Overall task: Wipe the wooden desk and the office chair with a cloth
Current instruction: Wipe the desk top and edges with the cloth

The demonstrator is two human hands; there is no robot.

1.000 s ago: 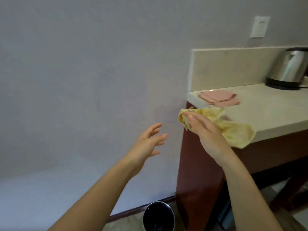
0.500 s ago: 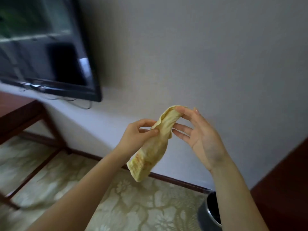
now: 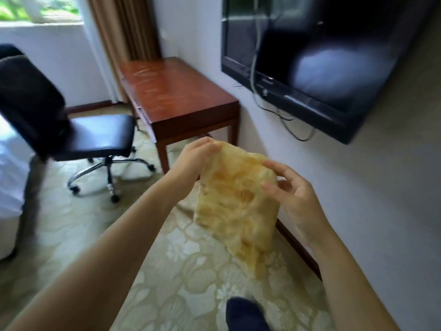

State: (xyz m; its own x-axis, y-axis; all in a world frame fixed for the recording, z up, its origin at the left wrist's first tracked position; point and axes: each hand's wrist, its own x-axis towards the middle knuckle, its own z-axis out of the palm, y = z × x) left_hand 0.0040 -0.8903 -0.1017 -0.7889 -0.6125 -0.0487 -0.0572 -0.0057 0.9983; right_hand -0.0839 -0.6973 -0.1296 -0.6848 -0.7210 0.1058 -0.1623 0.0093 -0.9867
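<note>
Both hands are holding the yellow cloth (image 3: 236, 199) spread out in mid-air above the patterned carpet (image 3: 186, 271). Left hand (image 3: 193, 158) is gripping the top-left edge, fingers curled; right hand (image 3: 293, 194) is pinching the top-right edge. Wooden desk (image 3: 176, 96) is sitting ahead against the wall, under the TV (image 3: 310, 60). Black office chair (image 3: 71, 120) is standing left of the desk, apart from it.
</note>
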